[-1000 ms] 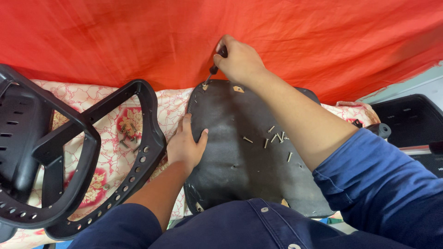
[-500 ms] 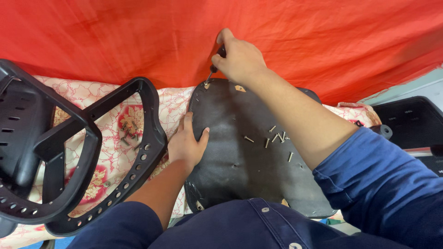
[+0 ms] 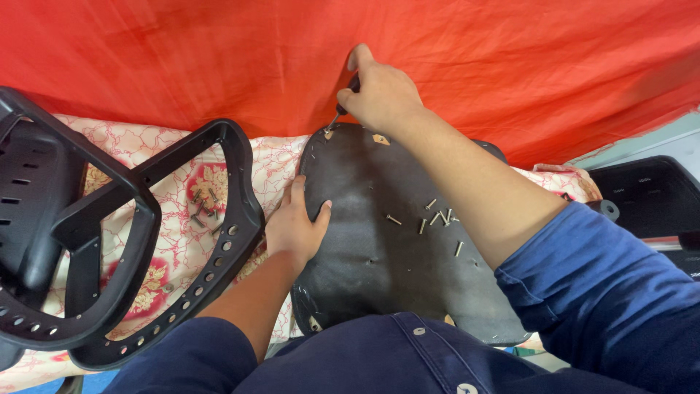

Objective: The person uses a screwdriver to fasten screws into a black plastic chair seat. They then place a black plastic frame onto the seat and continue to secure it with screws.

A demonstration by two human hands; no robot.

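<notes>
- Hands at work on a black, rounded plastic seat panel [image 3: 379, 248] that lies flat across a cream cloth with a red floral pattern [image 3: 175, 219], the panel's near edge against the person's dark blue clothing.
- Right hand [image 3: 379, 95] is clamped around a small dark-handled screwdriver [image 3: 343, 106], its tip set down at the seat panel's far edge.
- Left hand [image 3: 295, 222] lies flat with fingers loosely spread, gripping nothing, pressed on the seat panel's left edge.
- Loose silver screws [image 3: 434, 219] lie scattered on the panel's right half, just beside the right forearm.
- Black plastic chair-back frame with a row of holes along its rim [image 3: 182, 292] rests on the patterned cloth to the left of the panel, its open centre showing a few more small screws [image 3: 200, 211] on the cloth.
- Second black moulded chair part [image 3: 29, 204] overlaps the frame at the cloth's left edge.
- Wrinkled bright red fabric [image 3: 510, 66] hangs as a backdrop along the far side, filling the top of the view.
- Another black plastic piece [image 3: 645, 193] sits at the right, beyond the cloth's edge, against a pale floor.
</notes>
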